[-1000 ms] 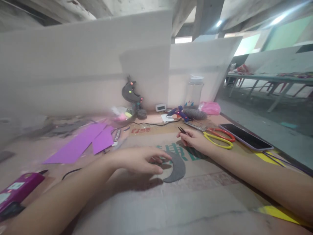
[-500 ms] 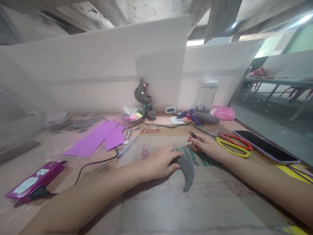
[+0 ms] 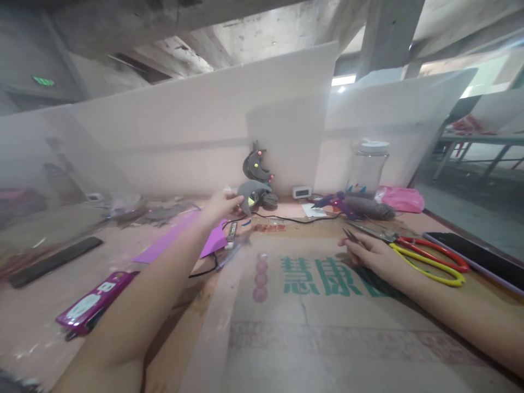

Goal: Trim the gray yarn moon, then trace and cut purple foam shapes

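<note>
Your left hand (image 3: pixel 221 206) is stretched far out over the desk, fingers pinched on a grey crescent (image 3: pixel 250 192), which it holds in the air just below the moon toy (image 3: pixel 254 166) by the wall. Your right hand (image 3: pixel 370 255) rests on the cardboard (image 3: pixel 327 327), loosely curled around small snips (image 3: pixel 349 234), beside the scissors (image 3: pixel 429 256).

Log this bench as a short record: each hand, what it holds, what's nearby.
left hand: holds grey crescent in the air, in front of moon figure
right hand: rests on cardboard, holds snips, tips pointing away
right of right hand: scissors, phone
by back wall: jar, glue gun
left of cardboard: purple sheets
</note>
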`<state>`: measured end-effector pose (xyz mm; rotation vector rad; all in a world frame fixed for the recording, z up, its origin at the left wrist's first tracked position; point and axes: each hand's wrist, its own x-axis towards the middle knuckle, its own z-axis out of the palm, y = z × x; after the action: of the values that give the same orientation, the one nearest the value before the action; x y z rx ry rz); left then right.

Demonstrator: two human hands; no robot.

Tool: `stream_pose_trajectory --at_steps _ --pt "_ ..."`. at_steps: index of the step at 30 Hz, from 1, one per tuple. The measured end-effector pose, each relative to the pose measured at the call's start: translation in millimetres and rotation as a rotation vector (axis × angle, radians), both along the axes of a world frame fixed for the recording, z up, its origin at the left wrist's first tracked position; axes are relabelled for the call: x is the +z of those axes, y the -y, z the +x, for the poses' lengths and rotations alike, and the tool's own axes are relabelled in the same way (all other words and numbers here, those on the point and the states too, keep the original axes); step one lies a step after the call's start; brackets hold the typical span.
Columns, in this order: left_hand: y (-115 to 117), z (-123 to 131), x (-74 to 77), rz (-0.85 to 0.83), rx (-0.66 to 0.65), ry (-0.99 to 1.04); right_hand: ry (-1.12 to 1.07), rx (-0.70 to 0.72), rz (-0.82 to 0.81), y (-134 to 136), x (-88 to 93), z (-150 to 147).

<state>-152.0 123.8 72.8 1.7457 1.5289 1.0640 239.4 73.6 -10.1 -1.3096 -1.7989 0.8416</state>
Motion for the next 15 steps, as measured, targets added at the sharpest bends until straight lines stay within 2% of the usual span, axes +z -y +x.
stream_pose_trajectory --at_steps 3,5,11,15 --pt "-14.5 -18.6 -9.1 -0.040 0.101 0.104 0.041 0.002 0.024 0.8 0.6 0.4" --pt "-19.8 -20.4 -17.6 -0.073 0.124 0.137 0.070 0.007 0.033 0.2 -0.4 2.0" --pt "-23.8 8.2 -51.8 -0.185 0.093 0.108 0.134 0.026 0.028 -2.9 -3.6 6.2" --pt "-15.7 22.8 -66.9 -0.167 0.137 -0.057 0.129 0.038 0.038 -0.9 -1.8 4.3"
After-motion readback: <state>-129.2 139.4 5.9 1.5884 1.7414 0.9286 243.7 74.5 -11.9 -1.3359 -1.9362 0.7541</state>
